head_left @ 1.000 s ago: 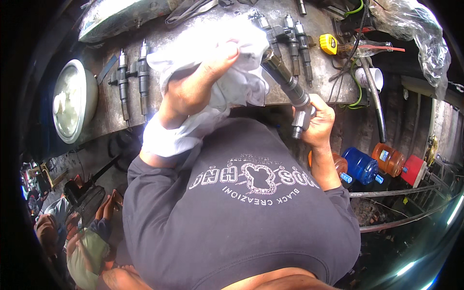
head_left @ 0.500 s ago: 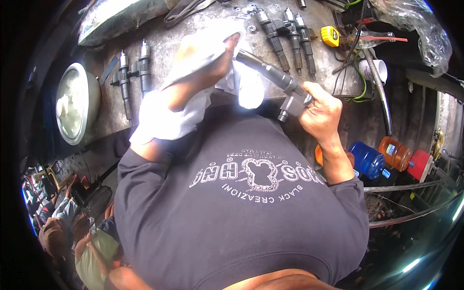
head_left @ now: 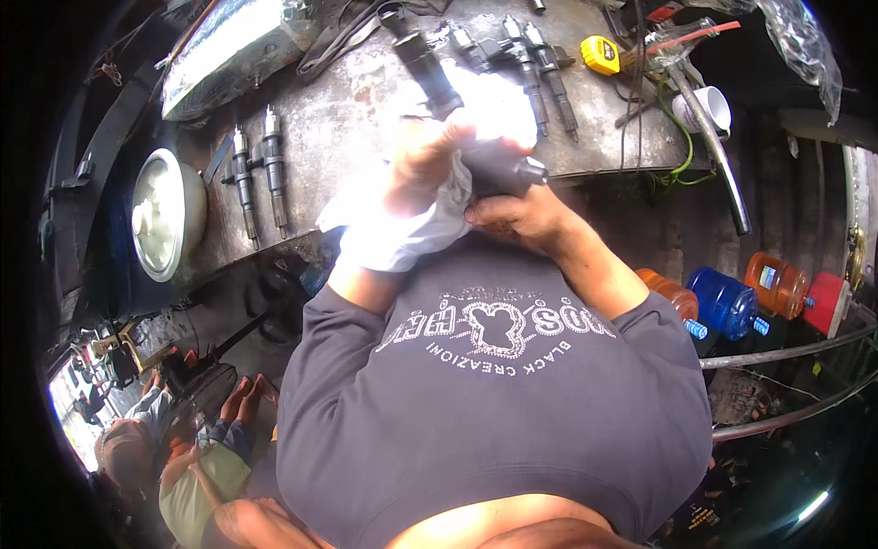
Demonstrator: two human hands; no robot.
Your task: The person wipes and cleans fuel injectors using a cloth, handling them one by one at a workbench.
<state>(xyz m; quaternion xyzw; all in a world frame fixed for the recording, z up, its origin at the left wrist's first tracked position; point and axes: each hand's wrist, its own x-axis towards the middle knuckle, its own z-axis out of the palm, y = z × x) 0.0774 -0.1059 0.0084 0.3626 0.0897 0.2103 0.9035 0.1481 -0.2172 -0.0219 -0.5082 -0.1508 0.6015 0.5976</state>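
Note:
My left hand is closed on a white cloth, bunched around a dark metal fuel injector held upright over the bench edge and tilted toward the upper left. My right hand grips the injector's lower body, just below a short fitting that points right; its fingers are partly hidden behind the part and cloth. Several similar injectors lie behind on the stained metal bench, and a pair lies at the left. Glare washes out part of the cloth.
A white basin, a long wrapped block, a yellow tape measure, cables, a white cup and a metal bar surround the work. Water jugs stand low at the right. Other people are at the lower left.
The injector has swung more upright, its upper end now above the cloth. My right hand has moved left, close beside my left hand, and the cloth has shifted right along with my left hand.

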